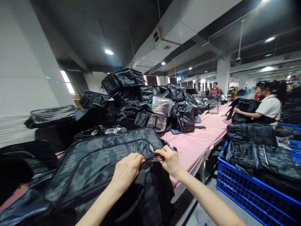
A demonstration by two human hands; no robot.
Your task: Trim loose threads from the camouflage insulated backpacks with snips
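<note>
A black camouflage bag (110,150) lies in front of me, its zipped panel facing up. My left hand (128,169) is closed on the bag's edge near the panel's right corner, thumb and fingers pinched together. Just to the right, my right hand (169,160) is closed around a small dark, shiny tool (157,158) that looks like thread snips. The tool points left, close to my left fingertips and the bag's edge. Its tip against the fabric is too small to make out clearly.
Many similar bags (162,105) are heaped at the back of the pink-covered table (202,133). At right, a blue crate (246,188) holds more bags. Beyond it a person in a white top (269,108) handles a bag. Another person (215,90) stands farther back.
</note>
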